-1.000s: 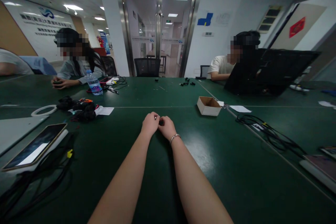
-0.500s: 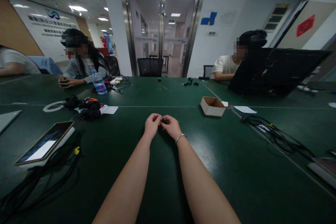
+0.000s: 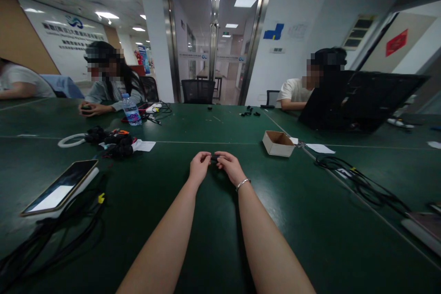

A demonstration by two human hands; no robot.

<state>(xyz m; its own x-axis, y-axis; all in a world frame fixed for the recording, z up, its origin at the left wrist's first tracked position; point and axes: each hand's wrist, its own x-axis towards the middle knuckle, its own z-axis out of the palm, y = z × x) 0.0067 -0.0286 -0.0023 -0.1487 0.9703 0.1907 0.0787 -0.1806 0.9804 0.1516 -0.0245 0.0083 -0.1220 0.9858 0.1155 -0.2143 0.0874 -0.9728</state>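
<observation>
Between my two hands is a small dark object [image 3: 214, 158], held just above the green table [image 3: 220, 220]; it is too small for me to tell its kind. My left hand [image 3: 200, 165] pinches its left end with thumb and fingertips. On the other end, my right hand [image 3: 230, 165] grips with thumb and fingers, a silver bracelet at the wrist. My fingers cover part of the object. Right of my hands stands an open cardboard box [image 3: 278, 144], its inside brown.
At left lie a phone [image 3: 60, 188], black cables [image 3: 76, 220] and a dark tangled bundle [image 3: 113, 141]. A water bottle [image 3: 131, 111] stands farther back. Small black pieces [image 3: 248, 112] lie beyond the box. At right are more cables [image 3: 358, 179] and a large black monitor [image 3: 361, 101]. Several people sit around.
My right hand has drawn slightly right, away from my left, and more of the dark object shows between them. The view has tilted up a little.
</observation>
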